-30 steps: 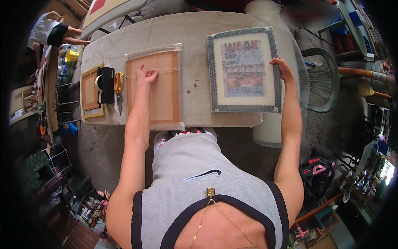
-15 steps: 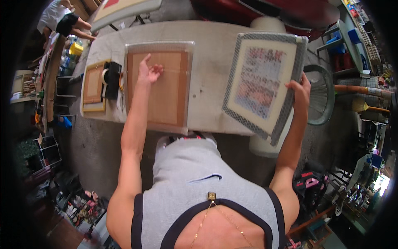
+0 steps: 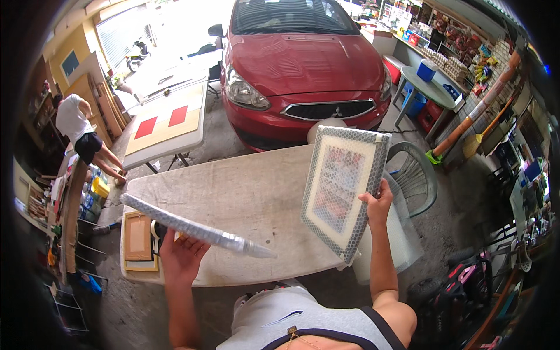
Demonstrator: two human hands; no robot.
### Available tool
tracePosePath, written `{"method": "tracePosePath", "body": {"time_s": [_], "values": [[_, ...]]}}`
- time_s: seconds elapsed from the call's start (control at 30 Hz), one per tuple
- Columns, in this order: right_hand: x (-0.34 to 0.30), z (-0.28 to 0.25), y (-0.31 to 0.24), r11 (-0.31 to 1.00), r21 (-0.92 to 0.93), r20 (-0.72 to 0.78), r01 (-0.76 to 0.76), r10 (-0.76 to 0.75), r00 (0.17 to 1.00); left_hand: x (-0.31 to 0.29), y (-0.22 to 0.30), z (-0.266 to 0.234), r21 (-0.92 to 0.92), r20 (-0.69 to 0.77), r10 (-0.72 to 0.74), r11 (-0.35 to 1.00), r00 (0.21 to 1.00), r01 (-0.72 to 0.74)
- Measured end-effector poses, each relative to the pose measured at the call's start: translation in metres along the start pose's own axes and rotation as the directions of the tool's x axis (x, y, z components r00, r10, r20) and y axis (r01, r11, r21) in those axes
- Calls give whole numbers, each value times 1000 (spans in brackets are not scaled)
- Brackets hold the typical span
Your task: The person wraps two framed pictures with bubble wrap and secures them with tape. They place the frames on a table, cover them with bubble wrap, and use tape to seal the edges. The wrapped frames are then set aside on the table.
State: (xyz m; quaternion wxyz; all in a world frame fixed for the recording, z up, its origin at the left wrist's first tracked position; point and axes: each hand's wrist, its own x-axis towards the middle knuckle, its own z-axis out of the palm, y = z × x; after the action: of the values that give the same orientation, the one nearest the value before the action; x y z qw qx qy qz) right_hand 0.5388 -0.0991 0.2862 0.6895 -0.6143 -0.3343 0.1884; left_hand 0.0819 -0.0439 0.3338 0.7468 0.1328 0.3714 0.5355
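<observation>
My right hand (image 3: 378,204) grips the right edge of a bubble-wrapped picture frame (image 3: 310,192), thumb on its front. This frame is tilted above the right end of the table, showing a pale mat and a blurred, colourful picture through the wrap. My left hand (image 3: 182,256) holds a second bubble-wrapped picture frame (image 3: 192,224), seen almost edge-on; its lower right end points toward the table's middle. Some of my left fingers are hidden behind it. Both frames are over the long off-white table (image 3: 251,181).
Small wooden frames (image 3: 139,239) and a tape roll in a dark dispenser, partly hidden, lie at the table's left end. A bubble-wrap roll (image 3: 388,239) and a green plastic chair (image 3: 421,181) stand right. Beyond are a red car (image 3: 303,70), another table (image 3: 186,131) and a person (image 3: 84,125).
My left hand has taken up the wrapped frame that lay on the table and turned it edge-on. The right-hand frame stays held, now more upright. The view has tipped up toward the car.
</observation>
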Motion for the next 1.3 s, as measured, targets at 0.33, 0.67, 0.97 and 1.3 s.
{"method": "tracePosePath", "body": {"time_s": [0.33, 0.67, 0.97, 1.3], "values": [[-63, 21, 23, 998, 55, -99, 13, -7, 995, -2, 27, -10, -24, 545, -117, 988, 830, 155], [-134, 5, 47, 994, -81, -74, 80, -86, 994, 29, -6, -28, 461, -70, -223, 857, 972, 230], [-168, -7, 16, 988, 63, -36, -140, 142, 989, 11, -3, -26, 495, -63, -200, 844, 978, 205], [-208, -17, 56, 957, -177, -170, 229, -258, 951, -15, 6, -64, 467, 10, -183, 870, 983, 157]]}}
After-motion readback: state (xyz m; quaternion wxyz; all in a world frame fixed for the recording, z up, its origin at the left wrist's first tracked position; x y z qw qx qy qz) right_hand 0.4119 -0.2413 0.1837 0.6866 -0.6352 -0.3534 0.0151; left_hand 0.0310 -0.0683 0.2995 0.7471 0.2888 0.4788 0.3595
